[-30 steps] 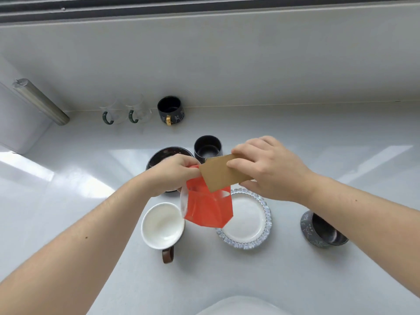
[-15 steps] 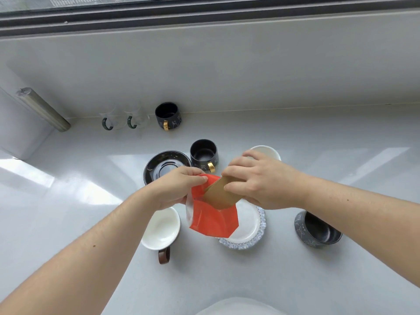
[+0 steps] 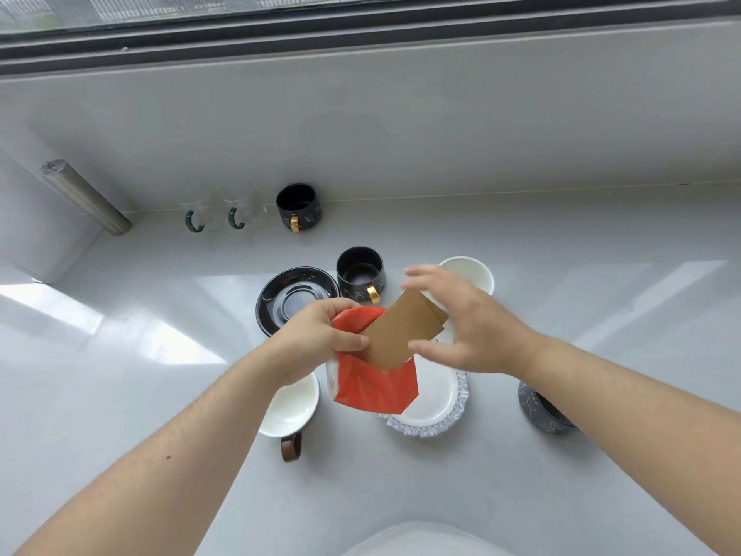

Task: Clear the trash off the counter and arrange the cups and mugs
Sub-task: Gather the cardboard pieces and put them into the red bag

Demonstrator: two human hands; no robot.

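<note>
The brown card (image 3: 405, 335) now stands with its lower end tucked into the mouth of the red bag (image 3: 375, 385), its upper end sticking out toward the right; the right hand (image 3: 465, 327) has let go of it, fingers spread and thumb apart from the card's edge, holding nothing; half a second ago that hand was closed around the card, pushing it down into the bag. The left hand (image 3: 320, 339) remains pinched on the bag's rim, thumb pressed against the card's lower left edge, holding the bag in the air above the tabletop (image 3: 561, 475); so the piece of trash seems to be lodged in the bag but not fully sunk, and a further push or shake may be wanted before the bag is carried off.

Around it, the dishes lie as they did; the white mug with a brown handle (image 3: 288, 411) sits under the left wrist, the glass-rimmed plate (image 3: 441, 407) beneath the bag, the black saucer (image 3: 296, 294) and the black mug with a gold handle (image 3: 361, 270) just behind; a white cup (image 3: 469, 270) shows more fully past the right fingers than before; a dark bowl (image 3: 537, 407) lies under the right forearm. At the back wall stand two glass mugs (image 3: 222, 216) and another black mug (image 3: 298, 206); the arranging looks not yet complete.
</note>
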